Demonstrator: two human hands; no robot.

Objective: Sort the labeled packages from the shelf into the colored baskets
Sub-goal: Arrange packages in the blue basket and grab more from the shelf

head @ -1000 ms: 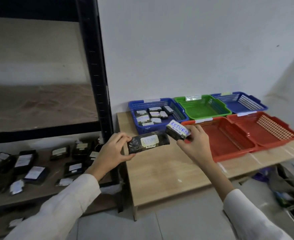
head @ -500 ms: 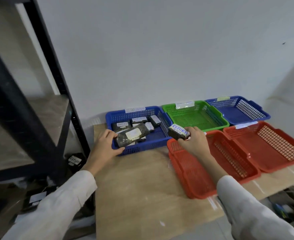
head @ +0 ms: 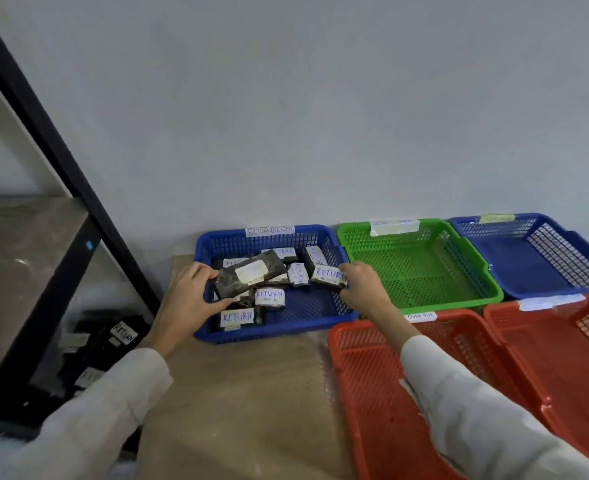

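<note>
My left hand (head: 185,299) grips a long black package (head: 249,277) with a pale label, holding it over the left side of the blue basket (head: 307,313). My right hand (head: 364,284) holds a small black package (head: 329,276) labelled RETURN over the same basket's right side. Several black packages with RETURN labels lie inside this basket. A paper tag sits on its back rim.
A green basket (head: 421,271) and a second blue basket (head: 528,265) stand to the right along the wall. Two red baskets (head: 372,393) (head: 563,358) sit in front of them on the wooden table (head: 244,403). The black shelf (head: 54,157) stands left, with more packages (head: 123,334) low down.
Both hands have moved forward with their packages, from in front of the baskets to over the left blue basket. My view has swung right and closer to the baskets.
</note>
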